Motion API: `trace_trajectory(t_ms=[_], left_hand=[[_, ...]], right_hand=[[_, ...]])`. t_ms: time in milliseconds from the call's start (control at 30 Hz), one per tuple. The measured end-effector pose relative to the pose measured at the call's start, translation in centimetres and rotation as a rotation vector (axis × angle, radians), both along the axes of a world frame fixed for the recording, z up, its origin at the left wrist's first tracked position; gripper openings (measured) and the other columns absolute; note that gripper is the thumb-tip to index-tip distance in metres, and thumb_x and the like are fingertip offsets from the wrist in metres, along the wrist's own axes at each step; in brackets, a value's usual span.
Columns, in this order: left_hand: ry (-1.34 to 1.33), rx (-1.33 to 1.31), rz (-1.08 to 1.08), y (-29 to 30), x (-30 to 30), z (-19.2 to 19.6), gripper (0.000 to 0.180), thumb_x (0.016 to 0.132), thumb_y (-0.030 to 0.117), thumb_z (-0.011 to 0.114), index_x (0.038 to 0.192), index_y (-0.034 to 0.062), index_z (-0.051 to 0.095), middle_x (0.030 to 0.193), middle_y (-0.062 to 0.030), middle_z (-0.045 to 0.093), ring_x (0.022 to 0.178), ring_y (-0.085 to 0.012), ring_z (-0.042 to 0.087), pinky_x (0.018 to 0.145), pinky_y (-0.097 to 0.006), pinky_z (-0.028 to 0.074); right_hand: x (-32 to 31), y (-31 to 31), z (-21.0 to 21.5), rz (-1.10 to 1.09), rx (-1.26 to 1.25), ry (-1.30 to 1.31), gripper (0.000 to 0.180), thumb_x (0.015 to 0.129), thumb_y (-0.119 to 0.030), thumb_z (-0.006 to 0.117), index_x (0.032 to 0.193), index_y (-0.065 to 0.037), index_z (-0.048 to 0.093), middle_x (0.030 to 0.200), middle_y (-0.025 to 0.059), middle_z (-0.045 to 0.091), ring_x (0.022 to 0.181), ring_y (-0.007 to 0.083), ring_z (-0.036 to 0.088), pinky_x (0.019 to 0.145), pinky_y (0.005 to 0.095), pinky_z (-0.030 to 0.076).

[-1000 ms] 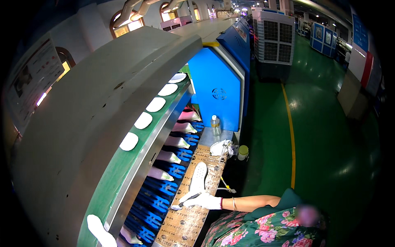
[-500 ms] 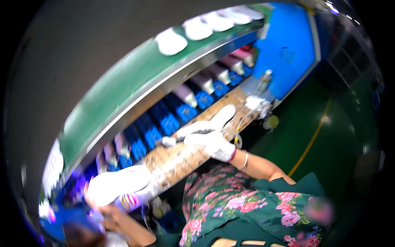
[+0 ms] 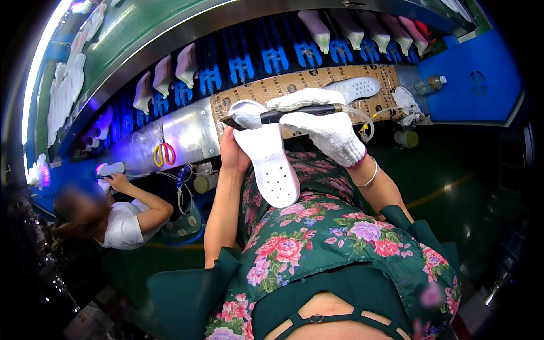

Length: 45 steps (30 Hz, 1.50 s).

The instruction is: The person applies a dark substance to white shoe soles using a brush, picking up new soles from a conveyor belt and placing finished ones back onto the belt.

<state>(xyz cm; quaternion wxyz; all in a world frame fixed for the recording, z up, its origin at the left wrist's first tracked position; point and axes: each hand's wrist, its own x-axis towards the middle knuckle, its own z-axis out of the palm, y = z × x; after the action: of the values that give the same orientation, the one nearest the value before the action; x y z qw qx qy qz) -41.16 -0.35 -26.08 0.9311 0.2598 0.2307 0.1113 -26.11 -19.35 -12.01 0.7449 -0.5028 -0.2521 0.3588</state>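
Observation:
My left hand is bare and grips a white shoe insole by its left edge, holding it tilted over my lap. In a white knit glove, my right hand is closed on a black-handled tool whose tip touches the insole's upper end; a clear tube runs from the handle to the right. Both hands are just in front of the brown perforated board on the bench. A second white insole lies on that board, past my right hand.
A conveyor with blue holders carries upright pale shoe lasts behind the board. Yellow-handled scissors lie on the metal bench at left. A co-worker in a white shirt works at left. A small bottle and a crumpled white cloth sit at right.
The view has swung down and left. My left hand has come in and taken the insole off the board, toward my lap. The gloved right hand stays on the tool.

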Motion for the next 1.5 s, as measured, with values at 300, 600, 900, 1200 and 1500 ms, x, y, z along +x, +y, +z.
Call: trace_trajectory(t_ms=[300, 600, 900, 1200, 1500], left_hand=[[-0.338, -0.442, -0.255, -5.9, -1.5, 4.9, 0.115, 0.085, 0.093, 0.024, 0.145, -0.0019, 0.048, 0.127, -0.0291, 0.062, 0.118, -0.0496, 0.061, 0.1, -0.058, 0.051], [-0.152, -0.272, -0.029, -4.1, 0.4, 5.9, 0.116, 0.088, 0.092, 0.012, 0.139, -0.0031, 0.054, 0.115, -0.0245, 0.071, 0.102, -0.0446, 0.07, 0.095, -0.057, 0.055], [-0.129, -0.385, 0.138, -5.4, 1.9, 6.8, 0.103, 0.093, 0.088, 0.02, 0.154, 0.0077, 0.04, 0.145, -0.0131, 0.058, 0.128, -0.0344, 0.06, 0.109, -0.049, 0.049], [-0.103, -0.257, 0.115, -6.3, 3.3, 7.5, 0.101, 0.094, 0.086, 0.019, 0.161, 0.0118, 0.03, 0.157, -0.0099, 0.045, 0.142, -0.031, 0.046, 0.12, -0.047, 0.036], [-0.027, 0.007, 0.157, -7.2, 4.4, 6.9, 0.098, 0.096, 0.084, 0.016, 0.166, 0.015, 0.014, 0.165, -0.0088, 0.03, 0.15, -0.0285, 0.034, 0.122, -0.045, 0.032]], right_hand=[[0.0, 0.5, 0.1, -0.051, -0.089, -0.097, 0.025, 0.088, -0.002, 0.077, 0.113, 0.002, 0.075, 0.11, 0.0103, 0.076, 0.098, 0.0158, 0.072, 0.086, 0.0296, 0.06], [-0.7, 2.8, 1.5, -0.15, -0.229, -0.254, 0.026, 0.085, 0.002, 0.078, 0.111, 0.004, 0.076, 0.103, 0.01, 0.078, 0.089, 0.0128, 0.072, 0.079, 0.0272, 0.06], [0.3, 3.6, 1.3, -0.166, -0.144, -0.563, 0.026, 0.085, 0.0, 0.079, 0.11, 0.003, 0.076, 0.108, 0.0137, 0.077, 0.097, 0.0199, 0.074, 0.086, 0.0326, 0.06], [0.5, 5.2, 2.0, -0.246, -0.117, -0.812, 0.025, 0.08, -0.002, 0.082, 0.105, 0.0, 0.079, 0.1, 0.014, 0.078, 0.09, 0.0241, 0.075, 0.081, 0.0341, 0.058], [0.2, 4.2, -2.0, -0.151, -0.15, -1.079, 0.041, 0.082, -0.002, 0.077, 0.123, -0.007, 0.074, 0.118, 0.0122, 0.074, 0.111, 0.0305, 0.069, 0.096, 0.0395, 0.053]])
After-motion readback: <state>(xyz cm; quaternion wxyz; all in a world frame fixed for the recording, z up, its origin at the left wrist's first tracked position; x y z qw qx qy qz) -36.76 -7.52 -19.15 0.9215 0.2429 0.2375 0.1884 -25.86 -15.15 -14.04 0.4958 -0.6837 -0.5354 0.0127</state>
